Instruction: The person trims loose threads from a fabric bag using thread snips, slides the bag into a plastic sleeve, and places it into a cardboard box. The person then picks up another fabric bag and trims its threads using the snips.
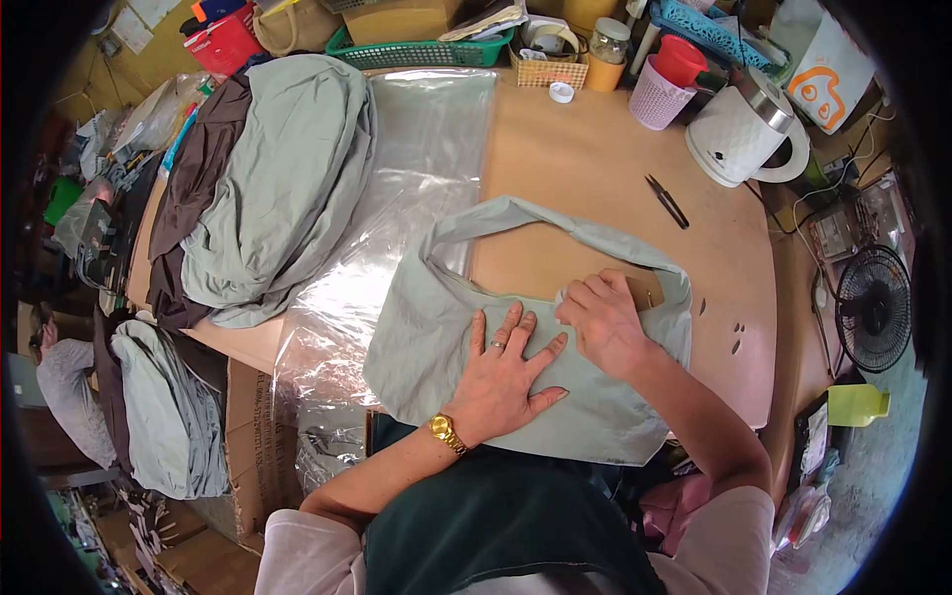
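At centre frame, a grey-green bag is laid over the bench under the spread left hand, its rim pinched by the right hand. Upper right, a red cup is held in a pink basket.

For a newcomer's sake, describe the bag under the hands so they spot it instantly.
On the tan table, at its near edge, lies a flat, pale grey-green bag, the left hand spread on it. Unlike the similarly coloured cloth heap on the table's left, it shows a strap looped toward the far side.
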`<state>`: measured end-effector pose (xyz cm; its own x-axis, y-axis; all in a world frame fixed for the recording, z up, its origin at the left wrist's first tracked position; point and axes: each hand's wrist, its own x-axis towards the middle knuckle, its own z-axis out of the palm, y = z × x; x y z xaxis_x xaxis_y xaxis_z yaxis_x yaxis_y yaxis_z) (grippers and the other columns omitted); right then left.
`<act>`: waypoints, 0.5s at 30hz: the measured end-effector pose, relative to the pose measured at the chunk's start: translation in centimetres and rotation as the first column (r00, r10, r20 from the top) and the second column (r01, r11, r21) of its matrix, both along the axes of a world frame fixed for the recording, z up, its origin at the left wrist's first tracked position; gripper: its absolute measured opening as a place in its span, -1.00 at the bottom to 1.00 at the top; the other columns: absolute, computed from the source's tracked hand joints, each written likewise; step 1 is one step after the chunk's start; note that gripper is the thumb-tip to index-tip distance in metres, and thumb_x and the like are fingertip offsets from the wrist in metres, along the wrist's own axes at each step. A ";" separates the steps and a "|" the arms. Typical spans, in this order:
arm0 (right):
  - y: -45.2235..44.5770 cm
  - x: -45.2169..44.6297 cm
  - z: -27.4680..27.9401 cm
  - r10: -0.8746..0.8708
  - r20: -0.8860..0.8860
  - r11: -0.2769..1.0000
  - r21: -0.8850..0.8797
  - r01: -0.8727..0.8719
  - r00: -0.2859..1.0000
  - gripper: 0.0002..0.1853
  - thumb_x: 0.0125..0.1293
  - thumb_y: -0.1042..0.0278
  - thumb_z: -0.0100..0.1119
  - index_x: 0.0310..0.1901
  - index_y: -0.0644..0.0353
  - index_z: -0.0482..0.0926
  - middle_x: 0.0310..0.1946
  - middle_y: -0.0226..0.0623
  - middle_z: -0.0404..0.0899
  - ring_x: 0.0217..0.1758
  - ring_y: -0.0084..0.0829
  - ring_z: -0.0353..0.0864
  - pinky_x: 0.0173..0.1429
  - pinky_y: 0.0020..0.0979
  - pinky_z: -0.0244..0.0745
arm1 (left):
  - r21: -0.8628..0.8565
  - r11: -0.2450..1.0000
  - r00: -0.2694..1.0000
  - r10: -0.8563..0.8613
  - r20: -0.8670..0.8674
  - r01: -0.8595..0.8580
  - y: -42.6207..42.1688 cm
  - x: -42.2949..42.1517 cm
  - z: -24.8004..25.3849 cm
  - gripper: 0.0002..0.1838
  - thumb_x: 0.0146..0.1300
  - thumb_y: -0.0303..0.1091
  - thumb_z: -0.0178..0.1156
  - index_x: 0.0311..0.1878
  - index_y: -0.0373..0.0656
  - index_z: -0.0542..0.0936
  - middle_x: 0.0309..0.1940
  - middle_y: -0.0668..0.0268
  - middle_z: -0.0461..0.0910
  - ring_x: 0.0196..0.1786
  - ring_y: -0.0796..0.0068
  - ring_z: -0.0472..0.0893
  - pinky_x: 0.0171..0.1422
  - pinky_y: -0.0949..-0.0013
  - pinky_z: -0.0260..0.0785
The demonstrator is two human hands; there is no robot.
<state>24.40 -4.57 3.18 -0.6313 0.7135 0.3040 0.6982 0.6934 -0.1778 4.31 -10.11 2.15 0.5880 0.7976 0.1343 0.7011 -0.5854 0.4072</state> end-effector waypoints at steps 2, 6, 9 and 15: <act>0.6 -1.6 -0.4 -0.002 -0.058 1.000 0.026 0.004 0.998 -0.85 -0.04 0.45 0.17 -0.35 0.12 0.55 -0.28 -0.35 0.46 -0.15 -0.32 0.47 0.04 -0.24 0.27 | 0.000 1.000 0.999 0.002 -0.043 -0.002 0.0 0.0 0.0 -0.32 0.20 0.25 0.15 0.33 0.13 0.43 0.32 -0.05 0.29 0.46 -0.07 0.16 0.45 -0.40 -0.18; 0.2 -1.7 -0.4 -0.015 -0.057 0.999 -0.039 0.013 0.998 -0.85 -0.04 0.44 0.17 -0.35 0.15 0.54 -0.26 -0.30 0.45 -0.10 -0.28 0.46 0.02 -0.25 0.30 | -0.005 1.000 0.998 -0.001 -0.064 0.001 -0.1 -0.1 0.0 -0.31 0.20 0.25 0.15 0.34 0.13 0.42 0.35 -0.04 0.26 0.47 -0.06 0.15 0.45 -0.40 -0.19; -1.0 0.3 -0.1 -0.029 0.041 0.999 -0.026 0.030 0.999 -0.83 -0.05 0.42 0.19 -0.35 0.16 0.52 -0.27 -0.30 0.43 -0.10 -0.26 0.46 0.01 -0.25 0.31 | 0.006 1.000 1.000 0.011 0.001 -0.011 0.0 0.0 -0.1 -0.32 0.20 0.25 0.15 0.32 0.12 0.44 0.35 -0.03 0.25 0.48 -0.06 0.14 0.45 -0.40 -0.19; 0.5 -2.9 -0.4 -0.010 0.012 1.000 -0.002 0.010 1.000 -0.84 -0.05 0.39 0.20 -0.38 0.17 0.50 -0.28 -0.28 0.41 -0.14 -0.27 0.45 -0.03 -0.27 0.33 | 0.005 1.000 0.997 0.002 -0.080 -0.002 0.0 0.0 0.1 -0.31 0.20 0.25 0.14 0.34 0.15 0.41 0.36 -0.03 0.24 0.47 -0.06 0.16 0.45 -0.38 -0.18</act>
